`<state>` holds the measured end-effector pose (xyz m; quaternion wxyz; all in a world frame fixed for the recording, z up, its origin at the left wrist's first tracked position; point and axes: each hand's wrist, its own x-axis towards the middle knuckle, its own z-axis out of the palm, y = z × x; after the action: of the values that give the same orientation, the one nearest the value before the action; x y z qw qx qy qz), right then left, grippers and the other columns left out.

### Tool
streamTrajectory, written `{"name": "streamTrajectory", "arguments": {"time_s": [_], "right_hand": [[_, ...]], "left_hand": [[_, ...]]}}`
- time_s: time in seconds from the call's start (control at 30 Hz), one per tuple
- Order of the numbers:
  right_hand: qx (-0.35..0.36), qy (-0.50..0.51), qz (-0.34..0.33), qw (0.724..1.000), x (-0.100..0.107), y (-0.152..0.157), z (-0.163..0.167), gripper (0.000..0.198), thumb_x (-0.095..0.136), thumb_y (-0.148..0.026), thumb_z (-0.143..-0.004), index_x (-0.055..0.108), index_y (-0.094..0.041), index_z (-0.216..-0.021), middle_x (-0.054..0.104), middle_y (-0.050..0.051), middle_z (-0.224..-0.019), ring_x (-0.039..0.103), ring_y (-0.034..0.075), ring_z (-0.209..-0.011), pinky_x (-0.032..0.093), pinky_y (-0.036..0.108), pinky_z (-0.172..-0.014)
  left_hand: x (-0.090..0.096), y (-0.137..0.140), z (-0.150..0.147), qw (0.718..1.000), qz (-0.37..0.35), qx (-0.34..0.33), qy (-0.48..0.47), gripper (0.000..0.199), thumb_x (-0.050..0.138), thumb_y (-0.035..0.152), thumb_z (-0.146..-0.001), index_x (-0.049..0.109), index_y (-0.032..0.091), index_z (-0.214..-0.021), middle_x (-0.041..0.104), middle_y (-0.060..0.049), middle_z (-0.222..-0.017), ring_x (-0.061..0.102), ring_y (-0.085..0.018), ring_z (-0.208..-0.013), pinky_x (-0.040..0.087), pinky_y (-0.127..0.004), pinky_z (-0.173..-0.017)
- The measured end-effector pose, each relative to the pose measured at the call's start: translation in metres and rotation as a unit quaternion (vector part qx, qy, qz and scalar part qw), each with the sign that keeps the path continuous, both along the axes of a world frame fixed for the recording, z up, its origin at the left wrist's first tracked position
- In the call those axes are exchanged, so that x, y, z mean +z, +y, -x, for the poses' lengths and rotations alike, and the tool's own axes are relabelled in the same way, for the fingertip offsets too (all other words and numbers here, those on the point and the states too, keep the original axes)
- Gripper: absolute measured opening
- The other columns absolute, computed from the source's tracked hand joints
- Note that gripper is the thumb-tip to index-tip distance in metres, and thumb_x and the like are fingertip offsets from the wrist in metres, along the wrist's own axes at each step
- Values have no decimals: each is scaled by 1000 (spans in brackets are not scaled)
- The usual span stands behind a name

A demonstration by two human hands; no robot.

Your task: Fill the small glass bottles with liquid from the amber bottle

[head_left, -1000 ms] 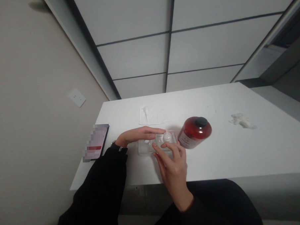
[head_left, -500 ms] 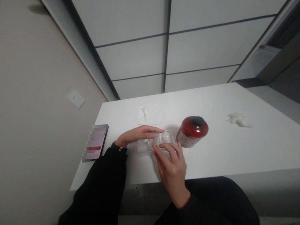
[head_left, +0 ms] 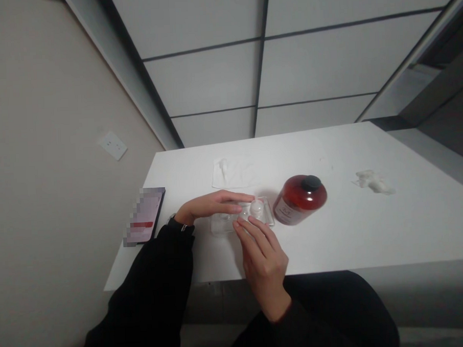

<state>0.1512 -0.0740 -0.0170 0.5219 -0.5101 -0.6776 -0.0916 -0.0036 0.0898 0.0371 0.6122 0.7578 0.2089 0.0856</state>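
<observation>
I see both hands at one small clear plastic tray (head_left: 223, 224), which lies flat on the white table (head_left: 372, 234), near the front edge and a little left of the middle. My left hand (head_left: 208, 206) lies across the far side of the tray, palm turned down, fingers stretched out flat and close together; the fingertips reach to the right end of the tray. It presses or rests on the tray, it does not curl around anything. My right hand (head_left: 264, 259) comes from the near side, fingers spread slightly and bent a little, with the fingertips touching the near rim of the tray. I cannot tell if it pinches the rim or only touches it. Between the two sets of fingertips, in the right part of the tray, sits a small round white cap (head_left: 256, 207), uncovered.

Just beside the tray on the right stands a dark red bottle (head_left: 301, 206) with a black lid and a pale label; it looks close to the tray, but I cannot tell if they touch. Behind the tray lies a flat white tissue (head_left: 233, 172). Well apart on the right lies a crumpled white wad (head_left: 373, 181). On the left side of the table, near the wall, lies a phone (head_left: 144, 222). Both sleeves are black
</observation>
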Motion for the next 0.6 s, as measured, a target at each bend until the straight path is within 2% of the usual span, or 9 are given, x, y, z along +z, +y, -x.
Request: {"name": "streamTrajectory", "arguments": {"time_s": [0.17, 0.3, 0.4, 0.47, 0.53, 0.6], "right_hand": [[-1, 6, -5, 1000, 2, 3, 0, 33, 56, 0, -100, 75, -17, -120, 83, 6, -110, 75, 21, -111, 64, 35, -97], [-6, 1, -8, 1000, 3, 3, -1, 30, 58, 0, -100, 75, -16, -118, 83, 6, -109, 74, 22, -109, 64, 33, -93], [-5, 1, -6, 1000, 2, 3, -1, 29, 59, -1, -100, 76, -16, -118, 83, 6, -109, 74, 23, -109, 64, 34, -92], [-2, 5, -5, 1000, 2, 3, -1, 28, 61, -1, -99, 75, -15, -118, 83, 7, -109, 73, 23, -109, 64, 34, -92], [2, 8, -3, 1000, 2, 3, -1, 28, 62, -1, -99, 75, -14, -119, 82, 7, -109, 73, 24, -109, 63, 35, -93], [6, 11, -2, 1000, 2, 3, -1, 27, 62, -1, -98, 75, -14, -119, 82, 8, -110, 72, 24, -110, 63, 36, -94]], "left_hand": [[2, -2, -1, 1000, 19, 20, 1, 52, 73, 53, -96, 71, 23, -139, 64, -9, -154, 56, -27, -148, 33, -46, -131], [0, -2, -3, 999, 24, 37, -8, 47, 75, 56, -93, 77, 22, -126, 74, -9, -140, 62, -26, -140, 37, -43, -127], [-1, -4, -3, 999, 19, 50, -12, 40, 74, 56, -93, 78, 19, -109, 79, -8, -119, 68, -24, -123, 45, -41, -117], [0, -6, -4, 998, 21, 55, -16, 38, 74, 56, -93, 73, 18, -99, 77, -6, -105, 69, -22, -110, 49, -39, -108], [2, -8, -4, 997, 37, 55, -32, 38, 75, 54, -93, 70, 18, -103, 75, -6, -109, 69, -22, -111, 49, -38, -106], [4, -8, -3, 997, 50, 42, -47, 44, 76, 53, -92, 68, 20, -121, 72, -9, -128, 64, -26, -128, 45, -41, -114]]}}
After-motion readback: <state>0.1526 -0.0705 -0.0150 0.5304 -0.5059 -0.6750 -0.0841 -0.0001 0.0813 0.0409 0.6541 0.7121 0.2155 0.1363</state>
